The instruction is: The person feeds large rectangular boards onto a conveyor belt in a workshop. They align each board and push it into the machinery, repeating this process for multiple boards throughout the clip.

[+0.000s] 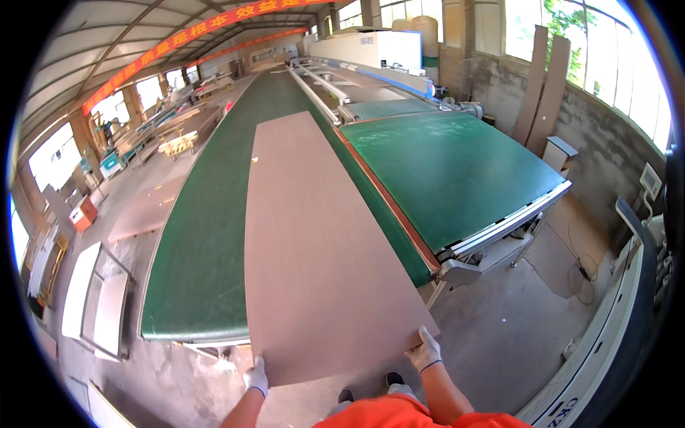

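A long, flat brown board [321,250] lies lengthwise over a green conveyor belt [196,264], its near end sticking out past the belt's edge toward me. My left hand [255,375], in a white glove, grips the board's near left corner. At the near right corner my right hand [426,349], gloved too, holds the edge with the thumb on top. The fingers under the board are hidden on both sides. A small pale mark shows near the board's far left edge.
To the right runs a second green belt [449,171] on a metal frame. A white machine with a dark edge [606,321] stands at the near right. A white rack [93,299] is at the left. Two tall boards [542,93] lean on the wall.
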A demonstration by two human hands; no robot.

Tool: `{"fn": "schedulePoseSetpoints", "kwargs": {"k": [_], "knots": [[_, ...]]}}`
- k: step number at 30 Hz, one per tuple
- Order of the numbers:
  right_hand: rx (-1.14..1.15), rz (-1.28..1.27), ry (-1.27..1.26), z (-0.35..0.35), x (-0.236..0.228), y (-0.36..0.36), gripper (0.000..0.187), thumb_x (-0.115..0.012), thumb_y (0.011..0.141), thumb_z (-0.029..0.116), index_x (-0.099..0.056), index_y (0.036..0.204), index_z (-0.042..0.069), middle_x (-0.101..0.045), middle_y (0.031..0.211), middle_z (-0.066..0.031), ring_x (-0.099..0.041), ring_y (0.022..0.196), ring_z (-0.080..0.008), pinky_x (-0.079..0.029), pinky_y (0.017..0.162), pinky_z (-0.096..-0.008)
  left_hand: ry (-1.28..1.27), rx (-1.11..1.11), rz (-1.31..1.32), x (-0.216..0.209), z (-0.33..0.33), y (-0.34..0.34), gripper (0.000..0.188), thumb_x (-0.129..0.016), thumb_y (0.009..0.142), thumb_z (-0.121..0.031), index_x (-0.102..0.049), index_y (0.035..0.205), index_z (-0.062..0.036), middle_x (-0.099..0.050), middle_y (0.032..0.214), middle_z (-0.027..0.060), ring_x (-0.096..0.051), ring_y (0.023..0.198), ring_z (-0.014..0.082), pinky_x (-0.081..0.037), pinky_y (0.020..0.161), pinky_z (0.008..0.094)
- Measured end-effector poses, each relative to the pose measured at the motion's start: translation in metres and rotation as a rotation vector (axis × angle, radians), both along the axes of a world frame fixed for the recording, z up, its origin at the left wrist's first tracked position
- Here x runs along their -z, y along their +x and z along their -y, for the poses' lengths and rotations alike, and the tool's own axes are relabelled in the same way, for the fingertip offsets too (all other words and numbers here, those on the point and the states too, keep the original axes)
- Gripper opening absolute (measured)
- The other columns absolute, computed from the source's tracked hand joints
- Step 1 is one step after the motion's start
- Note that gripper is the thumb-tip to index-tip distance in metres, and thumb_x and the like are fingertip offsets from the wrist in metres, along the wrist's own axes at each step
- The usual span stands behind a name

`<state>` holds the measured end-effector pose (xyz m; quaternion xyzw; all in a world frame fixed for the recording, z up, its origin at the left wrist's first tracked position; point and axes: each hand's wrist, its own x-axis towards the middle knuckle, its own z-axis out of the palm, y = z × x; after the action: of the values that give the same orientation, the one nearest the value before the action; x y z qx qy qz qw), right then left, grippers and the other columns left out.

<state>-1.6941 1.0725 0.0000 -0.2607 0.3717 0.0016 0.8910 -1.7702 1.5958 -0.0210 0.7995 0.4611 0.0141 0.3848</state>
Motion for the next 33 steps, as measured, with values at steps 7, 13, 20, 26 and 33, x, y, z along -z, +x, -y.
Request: {"fn": "schedulePoseSetpoints", "kwargs": {"k": [7, 13, 20, 26, 33], "knots": [[-0.320, -0.250, -0.608, -0.010, -0.005, 0.072, 0.035, -0.067, 0.110, 0.042, -0.057, 0.112, 0.008, -0.060, 0.083, -0.0087, -0.054, 0.054, -0.0194, -0.045, 0.046, -0.0357, -0.374, -0.044, 0.218, 0.013, -0.019, 0.055, 0.073, -0.058, 0.108, -0.067, -0.071, 0.092, 0.0036, -0.067, 0.070, 0.0139, -0.063, 0.051, 0.0277, -0.050, 0.046, 0.0441], [-0.591, 0.099, -0.620, 0.003, 0.038, 0.027, 0.042, -0.059, 0.111, 0.040, -0.057, 0.084, 0.008, -0.051, 0.062, -0.0046, -0.047, 0.049, -0.0172, -0.037, 0.047, -0.0387, -0.613, -0.342, 0.564, 0.037, 0.020, 0.043, 0.058, -0.051, 0.114, -0.059, -0.056, 0.086, -0.0084, -0.052, 0.057, 0.0064, -0.051, 0.039, 0.0197, -0.039, 0.035, 0.0358], [-1.120, -0.476, -1.400, 0.186, 0.193, -0.203, 0.076, -0.065, 0.098, 0.063, -0.076, 0.126, -0.007, -0.077, 0.127, -0.0302, -0.071, 0.122, -0.0492, -0.055, 0.102, -0.0514, 0.140, 1.455, -0.961, 0.128, 0.145, -0.069, 0.069, -0.075, 0.091, -0.051, -0.071, 0.145, -0.0087, -0.073, 0.142, 0.0238, -0.073, 0.127, 0.0417, -0.057, 0.109, 0.0526], [-0.575, -1.076, -0.885, 0.353, 0.214, -0.375, 0.069, -0.075, 0.096, 0.063, -0.079, 0.115, -0.003, -0.080, 0.112, -0.0236, -0.075, 0.105, -0.0324, -0.058, 0.090, -0.0515, -0.011, 1.303, -0.866, 0.140, 0.292, -0.038, 0.062, -0.063, 0.098, -0.053, -0.075, 0.138, -0.0063, -0.074, 0.140, 0.0248, -0.072, 0.130, 0.0418, -0.056, 0.108, 0.0531], [-0.157, -0.984, -0.779, 0.420, 0.231, -0.415, 0.055, -0.078, 0.096, 0.061, -0.085, 0.099, 0.006, -0.081, 0.093, -0.0176, -0.073, 0.083, -0.0311, -0.058, 0.080, -0.0543, 0.203, 1.593, -0.755, 0.136, 0.460, 0.087, 0.061, -0.051, 0.106, -0.052, -0.079, 0.130, -0.0033, -0.075, 0.135, 0.0260, -0.071, 0.131, 0.0422, -0.056, 0.107, 0.0540]]}}
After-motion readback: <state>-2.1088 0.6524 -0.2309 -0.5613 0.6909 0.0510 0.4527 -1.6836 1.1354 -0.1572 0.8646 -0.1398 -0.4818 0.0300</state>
